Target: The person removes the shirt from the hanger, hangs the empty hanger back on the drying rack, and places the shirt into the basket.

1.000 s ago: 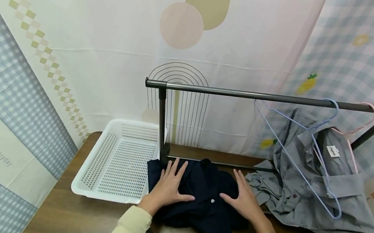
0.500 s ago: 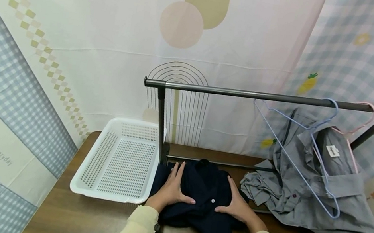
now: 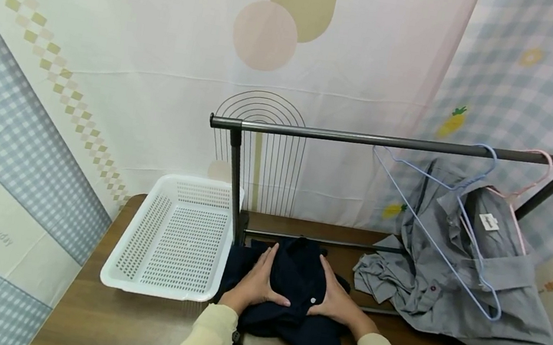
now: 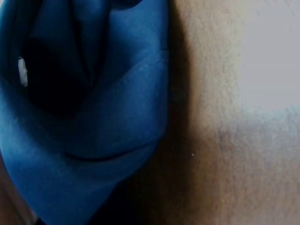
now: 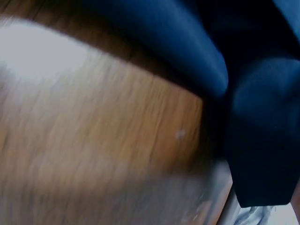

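I am bracketing one shirt (image 3: 295,277), bunched midway between the worktop (image 3: 141,325) side edges, left hand (image 3: 257,284) and right hand (image 3: 337,302) equally near, touching opposite sides, fingers extended, thumbs spread, neither gripping, one flap trailing from the back edge.

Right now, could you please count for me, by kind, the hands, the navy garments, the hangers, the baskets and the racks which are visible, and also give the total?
Hands: 2 (left hand, right hand)
Navy garments: 1 (navy garment)
Hangers: 2 (blue hanger, pink hanger)
Baskets: 1 (white basket)
Racks: 1 (dark rack)
Total: 7
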Action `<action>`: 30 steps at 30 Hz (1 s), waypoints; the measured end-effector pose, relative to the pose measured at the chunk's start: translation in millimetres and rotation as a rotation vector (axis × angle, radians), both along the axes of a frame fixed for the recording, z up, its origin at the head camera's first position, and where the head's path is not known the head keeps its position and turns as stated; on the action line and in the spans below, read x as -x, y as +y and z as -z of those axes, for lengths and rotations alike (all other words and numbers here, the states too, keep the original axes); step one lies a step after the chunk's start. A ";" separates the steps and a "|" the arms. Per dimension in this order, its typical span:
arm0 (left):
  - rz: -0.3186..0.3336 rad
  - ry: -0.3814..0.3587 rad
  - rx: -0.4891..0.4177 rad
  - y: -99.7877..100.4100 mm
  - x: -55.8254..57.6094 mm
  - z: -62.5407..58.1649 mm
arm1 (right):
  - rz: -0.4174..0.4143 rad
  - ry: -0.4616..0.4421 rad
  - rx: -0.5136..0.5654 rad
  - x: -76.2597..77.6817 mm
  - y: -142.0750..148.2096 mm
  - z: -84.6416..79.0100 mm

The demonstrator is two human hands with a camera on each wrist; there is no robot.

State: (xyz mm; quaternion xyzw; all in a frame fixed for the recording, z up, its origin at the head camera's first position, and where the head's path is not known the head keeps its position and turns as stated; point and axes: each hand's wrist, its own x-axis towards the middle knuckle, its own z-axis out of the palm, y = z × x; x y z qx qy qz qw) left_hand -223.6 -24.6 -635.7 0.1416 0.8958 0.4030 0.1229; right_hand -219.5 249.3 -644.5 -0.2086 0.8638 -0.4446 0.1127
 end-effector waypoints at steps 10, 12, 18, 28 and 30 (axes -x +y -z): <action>0.034 0.024 -0.033 -1.8 0.2 5.9 | -0.001 0.058 -0.063 0.8 -11.3 1.8; 0.038 0.030 -0.028 -2.1 0.3 7.4 | 0.011 0.058 -0.056 0.1 -12.3 2.2; 0.077 0.154 -0.001 -3.0 -0.8 9.4 | 0.062 0.038 -0.027 -0.8 -14.5 3.8; -0.008 0.246 -0.115 -1.8 -2.6 10.4 | 0.206 0.021 -0.002 -0.7 -19.9 3.7; -0.014 0.270 -0.130 -1.4 -2.4 9.2 | 0.227 0.019 0.011 0.5 -21.0 3.1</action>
